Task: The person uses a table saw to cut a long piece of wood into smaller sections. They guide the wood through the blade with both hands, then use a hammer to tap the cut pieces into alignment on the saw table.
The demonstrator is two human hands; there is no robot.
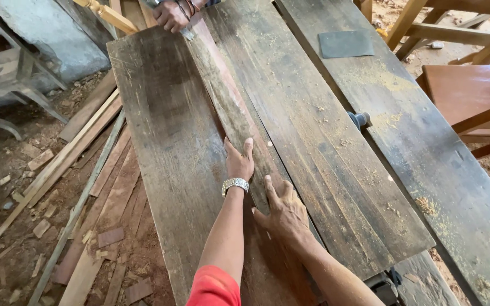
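A long narrow worn plank (222,96) lies lengthwise on a wide bench of dark boards (165,141). My left hand (238,162), with a silver watch on the wrist, grips the plank's near part, fingers curled over it. Just behind and to the right, my right hand (283,208) lies flat on the plank's near end with fingers spread. At the far end another person's hand (171,14) holds the same plank.
A grey sheet of sandpaper (345,43) lies on the right-hand board (426,158). A small dark knob (360,119) sticks up between boards. Brown wooden furniture (469,93) stands at right. Strips and offcuts (86,187) litter the dirt floor at left.
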